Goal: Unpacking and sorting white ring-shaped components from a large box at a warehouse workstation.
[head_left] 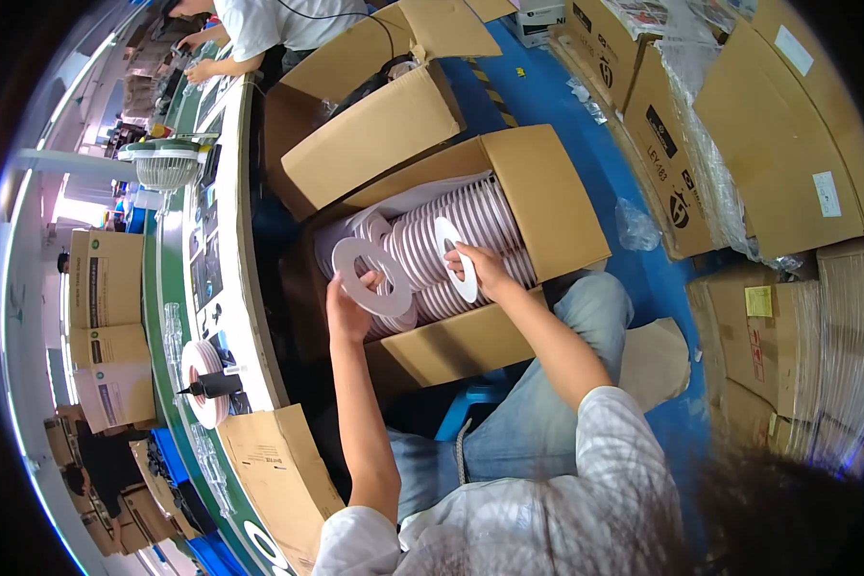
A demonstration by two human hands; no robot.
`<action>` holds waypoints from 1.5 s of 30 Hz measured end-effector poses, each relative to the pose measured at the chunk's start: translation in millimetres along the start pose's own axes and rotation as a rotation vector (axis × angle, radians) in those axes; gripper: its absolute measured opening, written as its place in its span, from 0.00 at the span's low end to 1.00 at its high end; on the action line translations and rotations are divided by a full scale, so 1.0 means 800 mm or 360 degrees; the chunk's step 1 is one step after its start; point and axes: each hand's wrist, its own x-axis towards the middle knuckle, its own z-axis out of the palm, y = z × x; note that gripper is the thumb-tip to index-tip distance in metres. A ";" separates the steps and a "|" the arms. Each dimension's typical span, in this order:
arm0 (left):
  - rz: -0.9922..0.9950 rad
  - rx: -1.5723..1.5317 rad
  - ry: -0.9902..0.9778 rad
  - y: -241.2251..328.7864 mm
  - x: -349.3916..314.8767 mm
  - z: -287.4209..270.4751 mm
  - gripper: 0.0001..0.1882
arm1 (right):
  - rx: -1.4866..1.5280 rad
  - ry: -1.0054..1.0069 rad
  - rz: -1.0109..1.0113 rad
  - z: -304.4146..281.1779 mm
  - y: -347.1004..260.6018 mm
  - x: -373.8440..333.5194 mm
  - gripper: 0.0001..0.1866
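My left hand (344, 313) grips a flat white ring (396, 290) by its lower left edge, with fingertips showing through the hole. A second white ring (444, 236), seen nearly edge-on, is held in my right hand (488, 273), the fingers closed through its hole. Both are above an open cardboard carton (551, 206). Inside it, rows of similar white rings (475, 209) stand on edge, packed close together. Some flatter-lying rings at the carton's left are partly hidden behind my left hand and its ring.
Another open carton (379, 144) stands beyond. To the left runs a workbench (259, 307) with a ring stack (198, 365), a black nozzle bottle (217, 386) and a caged fan (163, 165). Wrapped cartons (787, 144) line the right. A co-worker (250, 29) stands at the far bench.
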 end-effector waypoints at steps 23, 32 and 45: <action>0.0079 0.0131 -0.0138 -0.038 -0.027 0.026 0.27 | -0.0016 0.0004 -0.0034 -0.002 0.000 -0.001 0.22; 0.0182 0.0511 0.0270 -0.054 -0.028 0.050 0.11 | 0.0049 -0.0038 -0.0050 -0.007 -0.003 0.004 0.21; 0.0210 0.0975 0.0421 -0.072 -0.029 0.021 0.10 | 0.0208 -0.0054 -0.0211 -0.014 -0.004 0.009 0.32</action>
